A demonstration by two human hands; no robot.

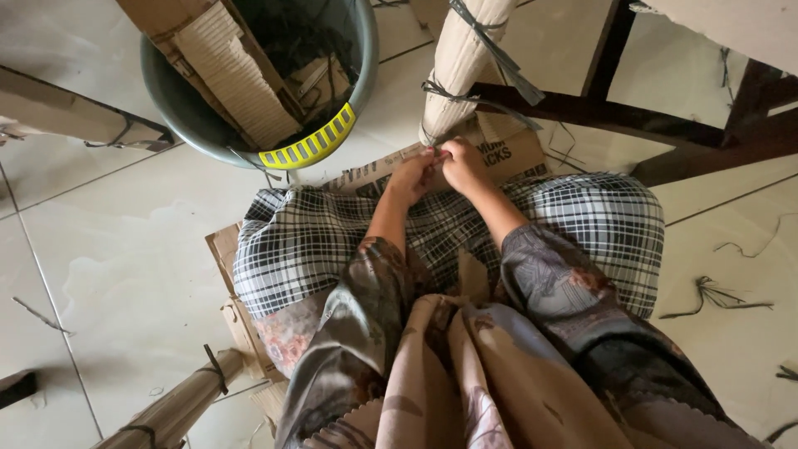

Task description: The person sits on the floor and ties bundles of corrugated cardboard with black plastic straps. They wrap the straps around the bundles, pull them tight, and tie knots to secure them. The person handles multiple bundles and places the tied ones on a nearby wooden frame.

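I sit on the floor with a black-and-white checked cloth (324, 237) over my lap. My left hand (411, 176) and my right hand (462, 164) meet at the lower end of a pale bundle of thin sticks (460, 62) that leans away from me. Both hands pinch at the bundle's end, where a dark strap (440, 90) binds it. Another dark strap (499, 54) wraps it higher up. What the fingertips hold is too small to make out.
A grey bucket (179, 108) with a yellow handle grip holds corrugated cardboard (237, 79). Flattened cardboard (507, 154) lies under me. A dark wooden frame (632, 116) stands at right. Another tied bundle (179, 407) lies lower left. Strap scraps (719, 298) litter the tiles.
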